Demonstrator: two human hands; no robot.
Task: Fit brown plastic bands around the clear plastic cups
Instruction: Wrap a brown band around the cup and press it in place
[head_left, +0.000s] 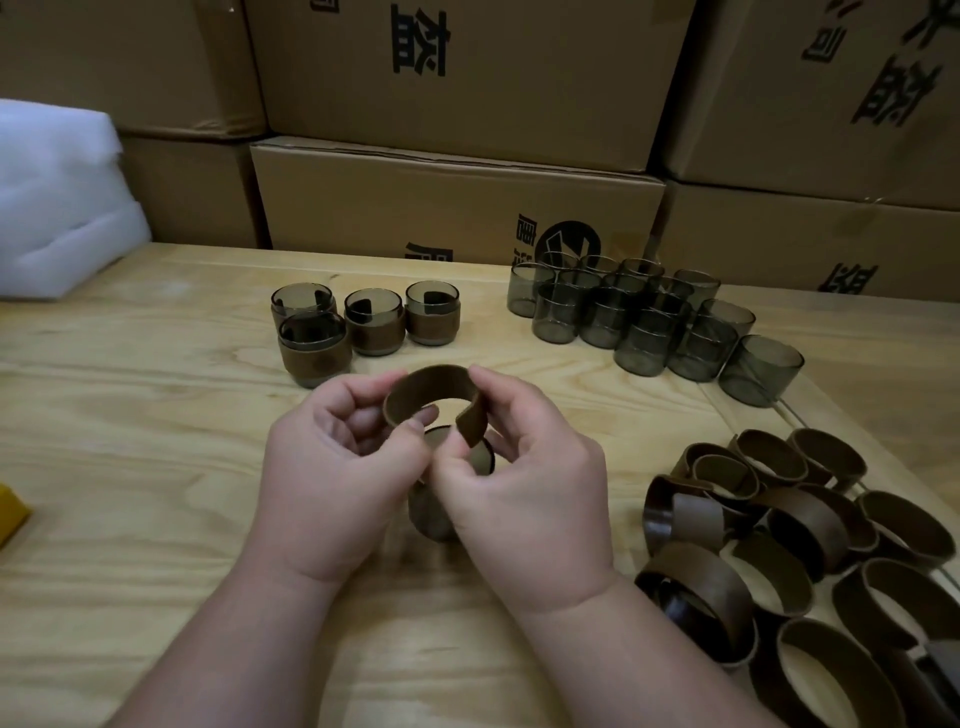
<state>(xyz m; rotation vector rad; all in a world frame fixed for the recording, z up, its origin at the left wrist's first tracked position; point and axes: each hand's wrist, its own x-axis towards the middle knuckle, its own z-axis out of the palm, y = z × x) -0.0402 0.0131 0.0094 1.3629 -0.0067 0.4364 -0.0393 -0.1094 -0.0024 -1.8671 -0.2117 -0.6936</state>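
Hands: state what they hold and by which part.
Both hold one open brown plastic band, curved between them. The left hand pinches its left end; the right hand pinches its right end. A cup sits partly hidden beneath the hands.

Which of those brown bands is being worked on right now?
The brown band pinched between the left hand and right hand, held open above a cup. The other loose bands lie piled on the table's right.
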